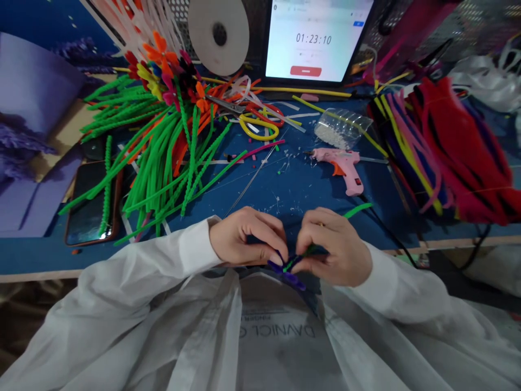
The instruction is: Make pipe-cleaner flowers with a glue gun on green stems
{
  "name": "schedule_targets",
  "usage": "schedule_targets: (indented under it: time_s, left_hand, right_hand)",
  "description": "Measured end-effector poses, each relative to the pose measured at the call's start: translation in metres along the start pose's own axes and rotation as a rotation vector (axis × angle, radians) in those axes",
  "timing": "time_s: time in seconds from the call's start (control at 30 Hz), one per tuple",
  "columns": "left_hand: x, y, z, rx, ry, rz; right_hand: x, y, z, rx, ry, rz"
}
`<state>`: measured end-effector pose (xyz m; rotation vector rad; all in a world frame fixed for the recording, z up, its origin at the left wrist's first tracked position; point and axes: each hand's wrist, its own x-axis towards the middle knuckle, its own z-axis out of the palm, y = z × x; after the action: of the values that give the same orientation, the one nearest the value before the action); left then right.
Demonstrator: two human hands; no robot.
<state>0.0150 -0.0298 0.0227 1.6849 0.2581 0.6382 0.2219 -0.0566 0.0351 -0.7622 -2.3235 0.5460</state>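
Note:
At the table's near edge, my left hand (254, 236) pinches a purple pipe-cleaner flower (291, 278) by its left side. Close beside it, my right hand (331, 247) is closed on a green pipe-cleaner stem (358, 210), whose free end sticks out past the knuckles to the upper right. Green also shows against the purple loops between the two sets of fingertips. How the stem and flower are joined is hidden by my fingers. Beyond the hands lies a pink glue gun (340, 164) with an orange trigger, its nozzle pointing left.
Green pipe cleaners (158, 163) and finished flowers (163, 70) are heaped at left, partly over a phone (89, 201). Scissors (260, 126) lie behind. Bundled pipe cleaners (459, 146) fill the right. A tablet (317, 43) showing a timer and a white spool (203, 32) stand at the back.

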Motion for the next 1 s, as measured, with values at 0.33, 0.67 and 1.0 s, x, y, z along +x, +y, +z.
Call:
schedule_targets:
  time_s: [0.33, 0.67, 1.0]
  left_hand:
    - [0.003, -0.016, -0.014, 0.042, 0.111, -0.047]
    - [0.004, -0.018, -0.019, 0.061, 0.122, -0.03]
    - [0.003, -0.019, -0.019, 0.067, 0.12, -0.014]
  right_hand:
    - [0.018, 0.033, -0.002, -0.012, -0.088, -0.031]
    - [0.021, 0.043, 0.005, 0.033, -0.052, -0.058]
    - [0.022, 0.046, 0.007, 0.047, -0.074, -0.05]
